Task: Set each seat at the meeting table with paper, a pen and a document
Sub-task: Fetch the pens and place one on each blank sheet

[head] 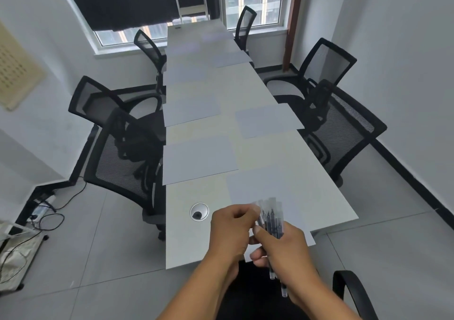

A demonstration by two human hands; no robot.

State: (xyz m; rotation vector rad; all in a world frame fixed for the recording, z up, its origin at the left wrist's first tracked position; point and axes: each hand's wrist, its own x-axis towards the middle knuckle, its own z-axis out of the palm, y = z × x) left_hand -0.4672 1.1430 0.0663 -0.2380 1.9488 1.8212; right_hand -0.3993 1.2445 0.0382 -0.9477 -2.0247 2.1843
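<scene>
A long white meeting table [186, 246] runs away from me with several sheets of paper along both sides, among them one sheet [199, 157] at the near left and another [267, 120] at the right. The nearest sheet [255, 184] lies just beyond my hands. My right hand [285, 251] grips a bundle of clear-capped black pens [271, 217], upright over the table's near end. My left hand [233, 231] pinches one pen at the top of the bundle.
Black mesh chairs stand on both sides: one [122, 162] near left, one [344, 128] right, others farther back. A round cable grommet [199, 212] sits in the tabletop left of my hands. Cables and a power strip [39, 211] lie on the floor at the left.
</scene>
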